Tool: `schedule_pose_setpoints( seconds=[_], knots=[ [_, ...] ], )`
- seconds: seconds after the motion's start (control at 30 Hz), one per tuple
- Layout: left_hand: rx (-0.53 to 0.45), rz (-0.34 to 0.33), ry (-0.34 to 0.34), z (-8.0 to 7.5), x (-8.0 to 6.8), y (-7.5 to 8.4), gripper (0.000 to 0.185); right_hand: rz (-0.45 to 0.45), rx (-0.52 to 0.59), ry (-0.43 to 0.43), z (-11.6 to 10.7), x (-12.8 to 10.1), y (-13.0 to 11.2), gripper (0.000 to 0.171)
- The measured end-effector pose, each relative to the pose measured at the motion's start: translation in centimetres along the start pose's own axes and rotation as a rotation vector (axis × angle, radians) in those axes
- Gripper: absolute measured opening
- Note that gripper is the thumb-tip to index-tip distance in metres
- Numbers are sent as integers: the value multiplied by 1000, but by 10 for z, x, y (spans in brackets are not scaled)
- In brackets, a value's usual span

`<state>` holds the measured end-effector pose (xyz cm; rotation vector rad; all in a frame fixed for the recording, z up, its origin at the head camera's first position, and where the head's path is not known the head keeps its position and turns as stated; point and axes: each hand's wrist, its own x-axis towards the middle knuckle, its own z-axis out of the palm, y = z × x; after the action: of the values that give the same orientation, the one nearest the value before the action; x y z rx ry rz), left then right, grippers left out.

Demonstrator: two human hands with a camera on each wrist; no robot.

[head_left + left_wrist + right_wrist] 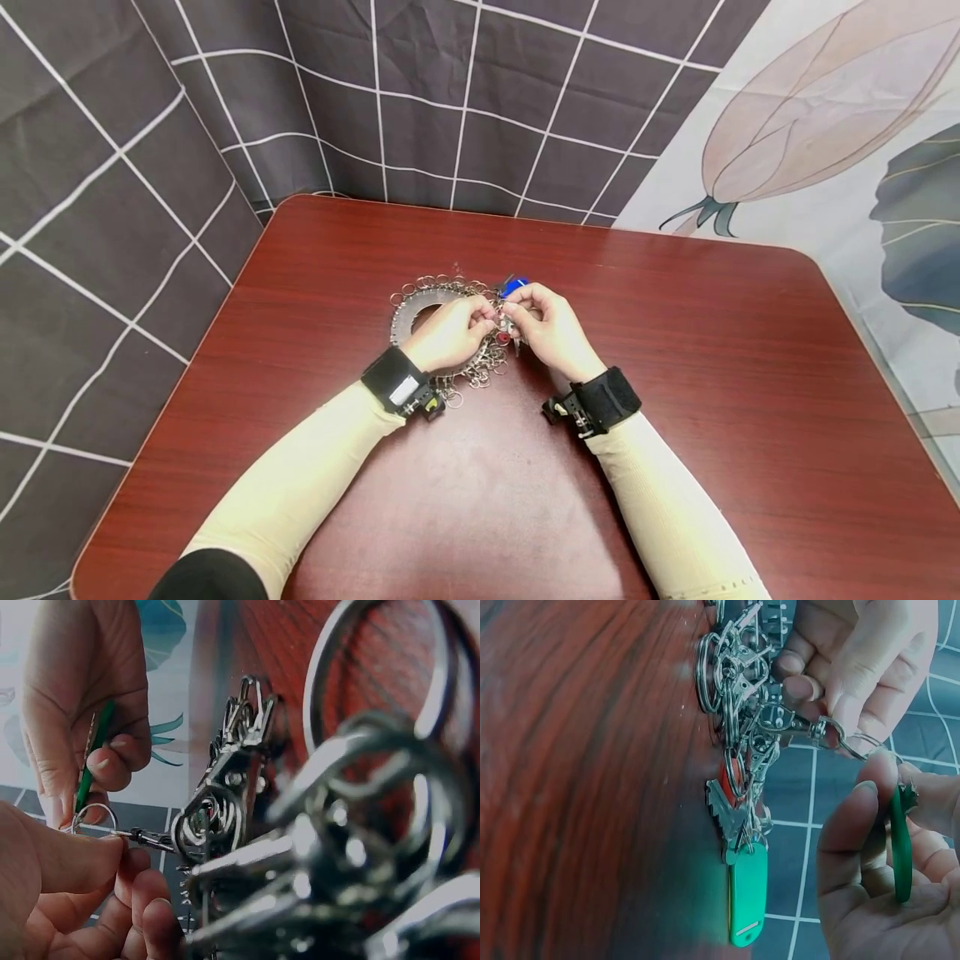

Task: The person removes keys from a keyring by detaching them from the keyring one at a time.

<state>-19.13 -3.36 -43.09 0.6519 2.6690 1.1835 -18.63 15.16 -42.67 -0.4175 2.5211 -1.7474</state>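
Just beside the metal disc [420,310], the left hand [450,332] pinches a clip [810,727] to steady it, so the right hand [551,329], gripping a green tag [900,847], can work its split ring [862,744].

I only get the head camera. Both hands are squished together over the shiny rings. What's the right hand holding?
Observer: The right wrist view shows the right hand pinching a thin tag, seen edge-on, between thumb and fingers.
Operator: And the left hand?
Observer: The left hand pinches a metal clasp that ends in a little ring beside that tag.
Operator: Any keys in there?
Observer: Yes. A key hangs in the bunch, with a second tag below it.
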Motion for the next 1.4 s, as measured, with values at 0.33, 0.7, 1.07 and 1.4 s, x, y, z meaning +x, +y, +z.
schedule_pose_setpoints(
  seconds=[0.33, 0.7, 1.07, 1.4],
  knots=[
    [43, -16, 98, -1, -3, 1, 7, 30, -119, -75, -1, 1, 6, 17],
    [-5, 38, 154, 0, -1, 2, 8, 58, -151, -140, 0, -2, 6, 10],
    [-32, 57, 159, 0, -1, 2, 8, 77, -96, -133, 1, -3, 5, 9],
    [-49, 61, 137, 0, 0, 2, 6, 59, -93, -73, -1, -2, 5, 10]
  ],
)
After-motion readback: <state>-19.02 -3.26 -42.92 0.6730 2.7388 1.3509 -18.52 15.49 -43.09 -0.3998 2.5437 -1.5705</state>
